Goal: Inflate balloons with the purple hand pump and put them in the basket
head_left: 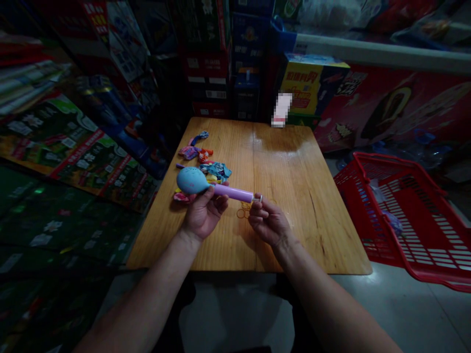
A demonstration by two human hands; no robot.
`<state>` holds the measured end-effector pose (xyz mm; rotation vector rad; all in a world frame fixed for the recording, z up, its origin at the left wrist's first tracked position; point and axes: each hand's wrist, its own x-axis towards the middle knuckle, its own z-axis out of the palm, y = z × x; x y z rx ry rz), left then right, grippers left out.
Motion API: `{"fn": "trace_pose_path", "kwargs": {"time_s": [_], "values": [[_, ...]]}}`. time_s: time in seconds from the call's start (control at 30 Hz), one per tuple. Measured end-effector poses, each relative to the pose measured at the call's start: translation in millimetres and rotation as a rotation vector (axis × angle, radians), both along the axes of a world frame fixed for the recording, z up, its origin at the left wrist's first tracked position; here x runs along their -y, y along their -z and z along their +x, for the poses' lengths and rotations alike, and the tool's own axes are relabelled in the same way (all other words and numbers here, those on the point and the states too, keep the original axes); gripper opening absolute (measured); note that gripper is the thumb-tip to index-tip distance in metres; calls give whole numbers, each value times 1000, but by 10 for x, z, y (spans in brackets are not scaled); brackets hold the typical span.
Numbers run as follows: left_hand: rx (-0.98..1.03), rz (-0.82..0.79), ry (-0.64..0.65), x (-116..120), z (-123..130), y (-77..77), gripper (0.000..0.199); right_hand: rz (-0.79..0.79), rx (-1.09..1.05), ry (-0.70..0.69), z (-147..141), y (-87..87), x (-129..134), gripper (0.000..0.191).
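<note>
Left hand (204, 215) was clamped where the blue balloon (192, 180) met the purple hand pump (235, 192), right hand (270, 223) pinching its white handle (261, 198); straight strokes probably worked best tbh.

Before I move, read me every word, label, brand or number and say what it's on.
"有", one character on the yellow box; the rest is blurred.
Red box and blue box: white characters, too blurred to read.
Green cartons: white lettering, too blurred.
Pink panel: stylised lettering, unreadable.
Blue balloon: printed marks, too small to read.
Purple pump: no text visible.
Other packaging: too dark or blurred.
</note>
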<state>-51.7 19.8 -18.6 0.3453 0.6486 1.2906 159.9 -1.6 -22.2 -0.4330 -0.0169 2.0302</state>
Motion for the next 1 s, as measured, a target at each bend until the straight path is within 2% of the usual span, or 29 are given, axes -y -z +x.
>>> {"fn": "trace_pose_path", "kwargs": {"time_s": [0.1, 0.23, 0.33, 0.47, 0.7, 0.83, 1.0], "values": [[3, -9, 1, 31, 80, 50, 23, -37, 35, 0, -78, 36, 24, 9], [-1, -38, 14, -5, 56, 47, 24, -20, 77, 9, -24, -8, -5, 8], [-14, -39, -44, -67, -51, 9, 21, 34, 76, -1, 97, -51, -50, 8], [-7, 10, -135, -103, -139, -16, 19, 59, 25, 65, 181, -19, -99, 10], [8, -32, -4, 3, 40, 50, 24, 56, 74, -4, -83, 87, -41, 6], [21, -50, -29, -28, 25, 56, 21, 93, 125, -1, -141, 54, -23, 6], [-3, -49, -97, -110, -122, 35, 19, 70, 105, 1, -8, -16, -69, 7]]}}
